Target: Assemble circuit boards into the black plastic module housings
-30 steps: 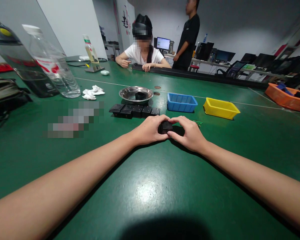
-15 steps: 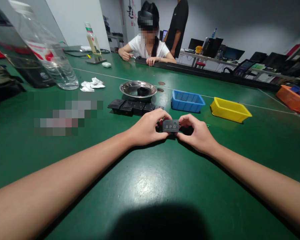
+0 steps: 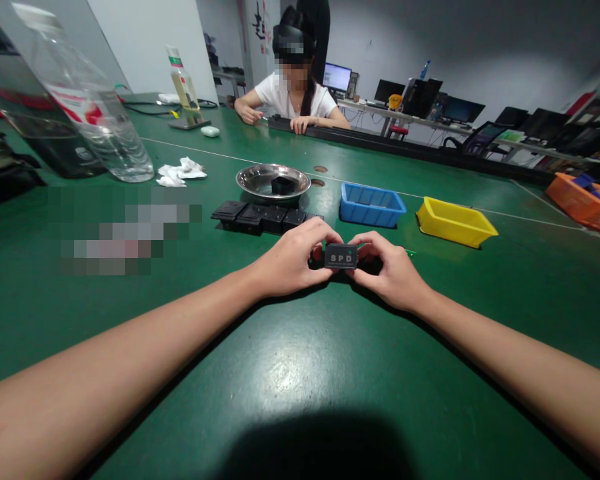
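Observation:
A small black box marked "SPD" (image 3: 341, 257) is held between my two hands, just above the green table (image 3: 290, 400). My left hand (image 3: 303, 257) pinches its left end between thumb and fingers. At its right end, my right hand (image 3: 387, 270) grips it the same way, with the far fingers partly hidden. Beyond my left hand lies a row of black boxes (image 3: 263, 217). Behind that row, a round metal dish (image 3: 247, 183) holds one black piece (image 3: 283, 186).
A blue bin (image 3: 373, 207) and a yellow bin (image 3: 455, 223) stand beyond my right hand; an orange basket (image 3: 580, 203) is far right. Large bottles (image 3: 100, 127) and crumpled tissue (image 3: 180, 172) are at left. Across the table sits a person (image 3: 300, 100) in a white shirt.
The view has shifted slightly. The black box sits a little closer to upright, both hands still on it. The standing person in black behind has moved left, behind the seated person.

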Tool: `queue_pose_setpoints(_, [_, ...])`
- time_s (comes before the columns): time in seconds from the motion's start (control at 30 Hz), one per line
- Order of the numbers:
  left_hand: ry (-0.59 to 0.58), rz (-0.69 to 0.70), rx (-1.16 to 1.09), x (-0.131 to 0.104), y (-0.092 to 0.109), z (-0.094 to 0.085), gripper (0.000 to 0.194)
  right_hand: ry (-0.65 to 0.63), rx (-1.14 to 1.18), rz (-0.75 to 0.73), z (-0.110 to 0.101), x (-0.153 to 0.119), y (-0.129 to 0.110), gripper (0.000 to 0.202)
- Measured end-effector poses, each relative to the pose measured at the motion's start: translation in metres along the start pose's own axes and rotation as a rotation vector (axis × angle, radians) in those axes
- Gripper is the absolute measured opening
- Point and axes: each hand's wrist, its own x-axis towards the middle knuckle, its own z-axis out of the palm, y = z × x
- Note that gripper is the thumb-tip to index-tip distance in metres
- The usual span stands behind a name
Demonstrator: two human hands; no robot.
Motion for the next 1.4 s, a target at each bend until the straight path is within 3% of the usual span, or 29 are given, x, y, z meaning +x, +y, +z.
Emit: queue_pose_setpoints(1.4, [0.033,-0.008,0.019,-0.0018,0.0016,-0.0015,0.026,0.043,0.04,0.055,0.0003,-0.002,0.0024,0.035])
